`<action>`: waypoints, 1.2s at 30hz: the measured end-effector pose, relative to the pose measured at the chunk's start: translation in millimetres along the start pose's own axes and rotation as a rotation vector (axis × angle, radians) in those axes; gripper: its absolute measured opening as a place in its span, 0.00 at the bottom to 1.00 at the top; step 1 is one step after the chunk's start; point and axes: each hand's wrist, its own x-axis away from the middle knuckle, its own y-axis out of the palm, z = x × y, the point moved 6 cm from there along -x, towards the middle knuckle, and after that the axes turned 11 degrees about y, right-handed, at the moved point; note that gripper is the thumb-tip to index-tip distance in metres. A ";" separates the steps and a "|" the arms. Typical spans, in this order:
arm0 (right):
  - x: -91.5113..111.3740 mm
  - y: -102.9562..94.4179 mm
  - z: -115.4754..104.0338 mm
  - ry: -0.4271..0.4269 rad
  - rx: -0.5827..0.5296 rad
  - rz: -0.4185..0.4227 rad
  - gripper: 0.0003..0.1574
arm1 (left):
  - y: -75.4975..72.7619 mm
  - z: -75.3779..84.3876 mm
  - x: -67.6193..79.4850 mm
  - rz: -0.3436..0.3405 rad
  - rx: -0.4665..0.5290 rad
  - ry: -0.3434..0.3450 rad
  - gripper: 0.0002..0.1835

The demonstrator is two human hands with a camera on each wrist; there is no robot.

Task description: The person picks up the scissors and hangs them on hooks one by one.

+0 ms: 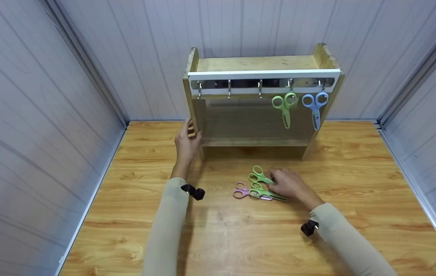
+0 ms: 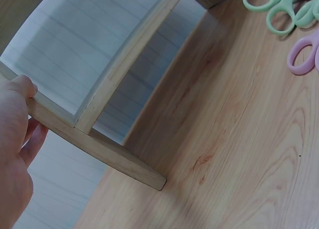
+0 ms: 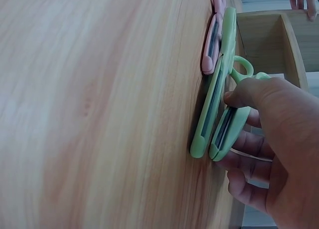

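Note:
My left hand (image 1: 188,143) grips the left side panel (image 2: 107,151) of a small wooden shelf, thumb on one face and fingers behind the other. With my right hand (image 1: 287,183) I pinch a pair of green scissors (image 3: 230,129) by the blade end; their handle loops point left in the head view. Right beside them lies a second pair of green scissors (image 3: 212,112), overlapping a pair of pink scissors (image 1: 241,190) on the wooden tabletop.
A white hook rail (image 1: 241,74) runs along the shelf's top front. Green scissors (image 1: 286,111) and blue scissors (image 1: 315,109) hang from its two right hooks; three hooks to the left hold nothing. Pale panelled walls (image 1: 68,134) enclose the wood-grain tabletop (image 1: 225,237).

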 end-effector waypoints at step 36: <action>2.8 -6.0 -2.0 -0.052 -0.027 0.023 0.07 | -0.5 1.3 1.3 -0.012 0.011 -0.015 0.32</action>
